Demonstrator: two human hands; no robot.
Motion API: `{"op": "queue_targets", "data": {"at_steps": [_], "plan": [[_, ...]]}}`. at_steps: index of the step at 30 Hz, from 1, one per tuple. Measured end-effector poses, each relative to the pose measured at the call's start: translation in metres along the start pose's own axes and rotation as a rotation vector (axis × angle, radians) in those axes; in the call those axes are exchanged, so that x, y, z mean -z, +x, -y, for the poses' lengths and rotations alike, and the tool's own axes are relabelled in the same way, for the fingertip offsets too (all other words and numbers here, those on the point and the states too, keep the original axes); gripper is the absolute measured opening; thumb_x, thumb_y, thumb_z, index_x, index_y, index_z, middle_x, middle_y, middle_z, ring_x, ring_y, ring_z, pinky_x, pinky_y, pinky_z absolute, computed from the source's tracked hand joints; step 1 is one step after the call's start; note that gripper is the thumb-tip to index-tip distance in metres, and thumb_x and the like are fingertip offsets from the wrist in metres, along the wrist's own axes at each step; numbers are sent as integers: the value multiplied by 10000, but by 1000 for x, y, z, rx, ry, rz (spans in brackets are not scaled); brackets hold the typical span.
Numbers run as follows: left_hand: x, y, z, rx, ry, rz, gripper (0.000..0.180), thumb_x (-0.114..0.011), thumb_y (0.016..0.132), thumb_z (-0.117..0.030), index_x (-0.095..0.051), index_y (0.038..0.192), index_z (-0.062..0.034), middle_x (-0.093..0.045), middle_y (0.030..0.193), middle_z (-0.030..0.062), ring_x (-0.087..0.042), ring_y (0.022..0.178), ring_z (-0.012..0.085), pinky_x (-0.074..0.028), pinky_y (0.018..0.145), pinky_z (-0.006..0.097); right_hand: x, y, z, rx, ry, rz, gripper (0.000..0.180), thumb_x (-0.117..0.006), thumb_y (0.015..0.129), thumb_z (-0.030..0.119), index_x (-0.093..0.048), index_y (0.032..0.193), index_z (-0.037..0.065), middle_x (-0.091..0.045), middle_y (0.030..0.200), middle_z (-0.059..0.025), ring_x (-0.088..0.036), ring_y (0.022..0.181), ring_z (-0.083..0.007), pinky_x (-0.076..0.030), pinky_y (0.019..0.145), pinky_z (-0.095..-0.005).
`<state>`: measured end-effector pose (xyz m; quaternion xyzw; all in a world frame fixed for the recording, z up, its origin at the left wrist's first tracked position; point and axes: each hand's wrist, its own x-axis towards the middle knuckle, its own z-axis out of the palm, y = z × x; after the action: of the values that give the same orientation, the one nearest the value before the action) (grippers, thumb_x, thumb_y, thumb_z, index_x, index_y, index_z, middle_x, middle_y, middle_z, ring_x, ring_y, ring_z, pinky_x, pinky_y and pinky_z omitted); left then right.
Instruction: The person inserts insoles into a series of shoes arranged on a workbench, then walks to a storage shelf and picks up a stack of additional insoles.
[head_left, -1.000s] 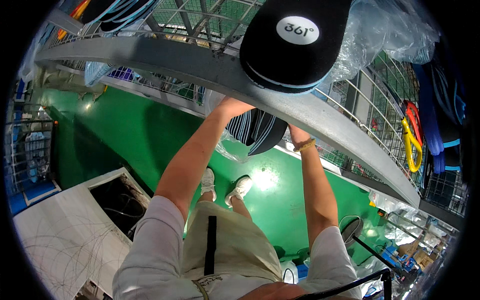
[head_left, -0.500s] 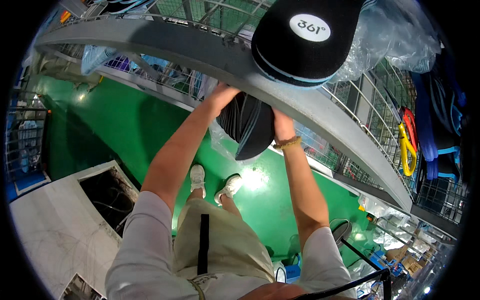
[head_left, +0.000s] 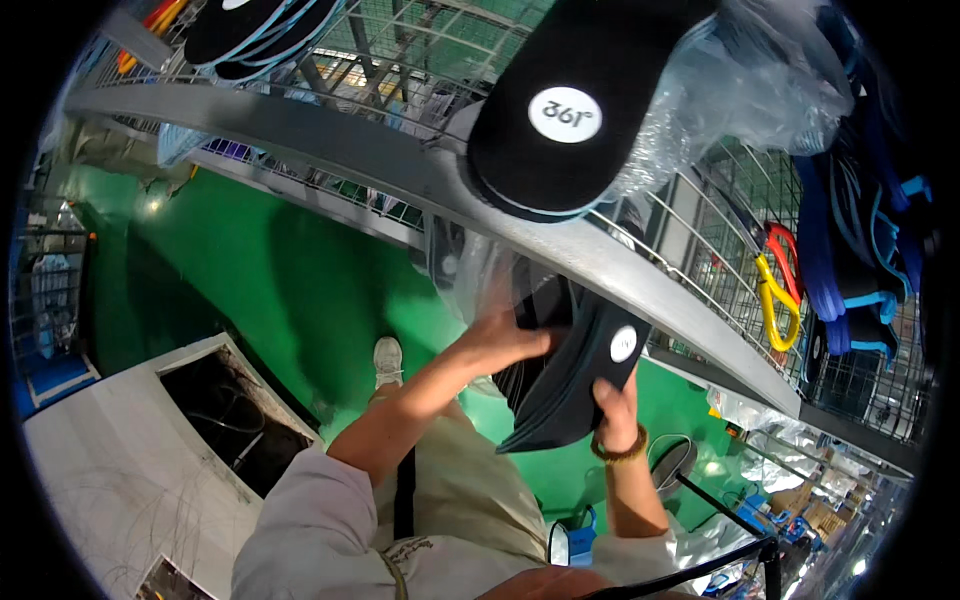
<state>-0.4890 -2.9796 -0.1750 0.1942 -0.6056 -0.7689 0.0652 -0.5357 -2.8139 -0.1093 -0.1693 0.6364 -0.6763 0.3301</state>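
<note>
Below the curved grey rail, a stack of black shoe insoles hangs tilted between my hands, its top one bearing a white oval label. My right hand grips the stack from the right, thumb on the top face. From the left, my left hand closes on insoles at the upper part, its thumb lying across them and most fingers hidden. Beside that hand hangs a clear plastic bag. Above, another pile of black insoles with light blue edges rests on the rail.
The grey rail fronts a wire mesh rack. Scissors with red and yellow handles hang on the mesh, near blue-edged insoles. Crumpled clear plastic lies behind the pile. A pale machine cabinet stands left.
Both hands have drawn the insole stack down and to the right from under the rail, and it has turned to show a labelled face. The view has shifted slightly.
</note>
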Motion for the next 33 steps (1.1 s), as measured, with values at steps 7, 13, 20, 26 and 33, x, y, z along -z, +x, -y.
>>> {"op": "queue_targets", "data": {"at_steps": [7, 13, 20, 26, 33], "plan": [[26, 52, -40, 174, 139, 340, 539, -677, 608, -263, -501, 1033, 18, -536, 1006, 116, -488, 929, 189, -361, 835, 267, -21, 16, -47, -154, 469, -228, 507, -485, 765, 47, -256, 1216, 16, -428, 1112, -75, -420, 997, -171, -319, 886, -295], [123, 62, -63, 430, 322, 143, 454, -606, 683, -274, -510, 1050, -26, -545, 995, 83, -511, 876, 168, -408, 759, 303, -97, 84, -78, -5, 621, -99, 610, -589, 717, 41, -223, 1197, -37, -417, 1106, -110, -451, 967, -167, -361, 868, -283], [129, 11, -45, 469, 36, 119, 467, -556, 700, -173, -439, 1122, -11, -505, 1070, 103, -501, 954, 179, -407, 814, 321, -102, 55, -29, 105, 319, 85, 730, -621, 707, 60, -146, 1258, 6, -410, 1132, -104, -392, 1035, -165, -303, 888, -284], [59, -81, 23, 446, -183, 121, 718, -661, 613, -141, -299, 1218, -1, -391, 1199, 94, -395, 1072, 189, -326, 896, 324, -70, -57, 5, -50, -29, 73, 852, -655, 684, 90, -36, 1255, -37, -328, 1189, -176, -351, 1091, -224, -288, 912, -321], [29, -143, 39, 273, -442, 293, 1008, -709, 523, -494, -235, 1233, 43, -341, 1230, 133, -337, 1122, 238, -279, 918, 344, -60, -118, 5, -87, -157, 141, 890, -674, 663, 92, -7, 1231, -67, -289, 1187, -196, -351, 1098, -247, -304, 907, -343]]}}
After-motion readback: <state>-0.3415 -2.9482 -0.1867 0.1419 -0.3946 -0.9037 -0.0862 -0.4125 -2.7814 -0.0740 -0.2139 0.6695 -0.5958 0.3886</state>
